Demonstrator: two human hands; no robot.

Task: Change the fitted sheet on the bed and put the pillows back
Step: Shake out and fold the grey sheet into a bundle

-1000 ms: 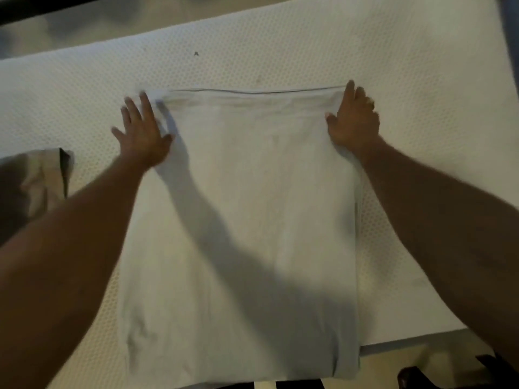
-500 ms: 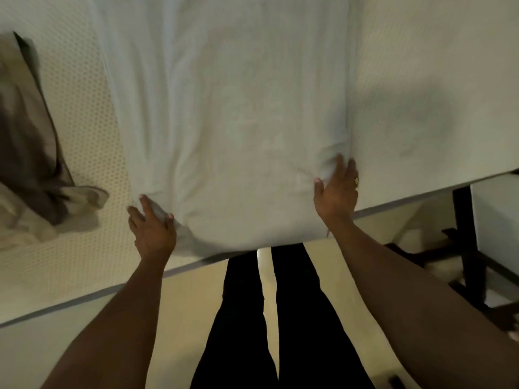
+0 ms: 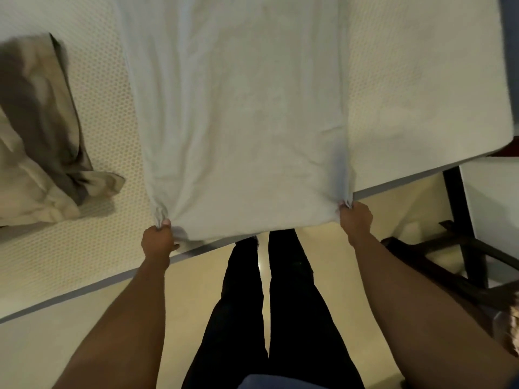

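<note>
The left hand point(image 3: 157, 242) and right hand point(image 3: 355, 220), fingers point(image 3: 166, 222) curled tight, are each pinching a near corner of the folded white fabric sheet point(image 3: 238, 122) lying on the cream honeycomb-textured mattress point(image 3: 421, 94).

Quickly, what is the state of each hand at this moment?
Left hand: closed, pinching the near left corner of the folded sheet.
Right hand: closed, pinching the sheet's near right corner.

Pale cream floor point(image 3: 42, 355), smooth, lies below the left hand point(image 3: 157, 242). Dark wooden frame point(image 3: 460, 220) stands right of the right hand point(image 3: 356, 220), with a white panel point(image 3: 494, 206) just beyond its upright. Light is dim and warm.
</note>
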